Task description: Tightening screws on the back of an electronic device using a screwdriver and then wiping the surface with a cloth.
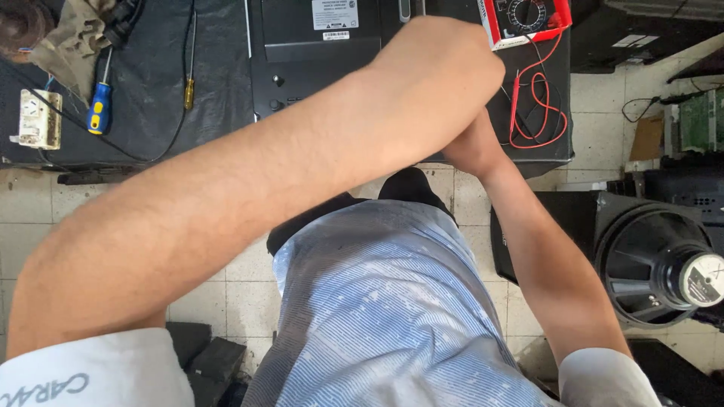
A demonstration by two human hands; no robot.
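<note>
My left forearm crosses the view from the lower left to the upper right. My left hand [446,64] is curled over the front edge of a black workbench [151,113], with its back to the camera and its fingers hidden. My right hand [471,147] sits just under and against it, mostly covered. Nothing shows in either hand. Just left of the hands lies a flat black electronic unit [317,56] with a white label. A red multimeter [524,16] lies just to their right, and its red leads [539,113] loop down the bench.
A blue-and-yellow screwdriver [98,109], a thin yellow-handled screwdriver [188,92] and a white socket block [36,119] lie on the bench's left. A large loudspeaker [664,260] lies on the tiled floor [30,226] at right, with a green circuit board [697,120] beyond it.
</note>
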